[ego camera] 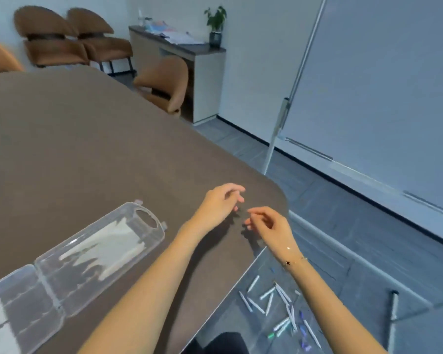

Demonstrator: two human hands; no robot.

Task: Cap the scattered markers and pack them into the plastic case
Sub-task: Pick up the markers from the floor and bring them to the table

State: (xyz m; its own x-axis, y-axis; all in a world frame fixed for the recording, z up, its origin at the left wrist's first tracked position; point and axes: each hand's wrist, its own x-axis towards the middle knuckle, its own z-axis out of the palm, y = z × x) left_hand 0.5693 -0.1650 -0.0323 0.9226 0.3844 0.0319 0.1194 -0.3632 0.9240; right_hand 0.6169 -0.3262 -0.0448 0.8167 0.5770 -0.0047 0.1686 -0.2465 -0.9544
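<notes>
Both forearms reach forward from the bottom edge over the brown table. Left hand hovers above the rounded table corner, fingers loosely curled and slightly spread; whether they hold anything cannot be told. Right hand is just beside it, apart from it, thumb and forefinger drawn together as if pinching something very small, too blurred to identify. A thin bracelet circles the right wrist.

Clear plastic case lies open flat on the table at lower left, well apart from both hands, with pale markers inside the lid half nearest the handle cut-out. Scattered markers, mostly white-bodied, appear below the table edge at lower right, seemingly on a transparent surface.

Brown chairs, a sideboard with a potted plant, and a whiteboard stand beyond.
</notes>
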